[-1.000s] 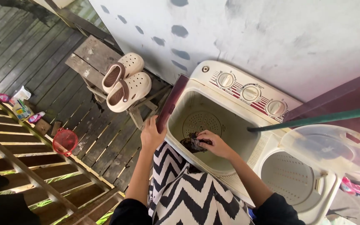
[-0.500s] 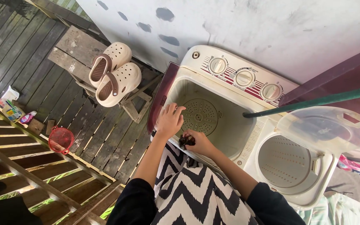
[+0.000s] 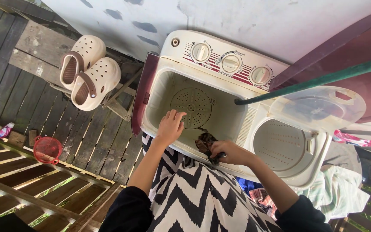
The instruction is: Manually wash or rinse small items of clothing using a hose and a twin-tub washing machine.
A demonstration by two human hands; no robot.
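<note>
Right now the biggest thing under me is the cream twin-tub washing machine with three round dials [image 3: 232,64], standing on dark wooden deck boards [image 3: 86,141] against a pale wall. Its wide wash tub [image 3: 194,103] is open, the perforated round plate showing at the bottom; the smaller spin tub [image 3: 282,148] sits toward the machine's right end, with a clear plastic lid [image 3: 318,107] tipped up above it. A green pole [image 3: 323,79] crosses above the tubs. On a weathered wooden bench [image 3: 39,47] beyond the machine's left end lie a pair of beige perforated clogs [image 3: 89,71]. A small red plastic strainer [image 3: 47,149] sits on the deck edge by the stairs.

My left hand [image 3: 169,126] rests on the near rim of the wash tub, fingers curled loosely over the edge, holding nothing. My right hand [image 3: 230,152] is closed around a small dark wet rag [image 3: 206,144], which hangs just inside the tub's near rim.
</note>
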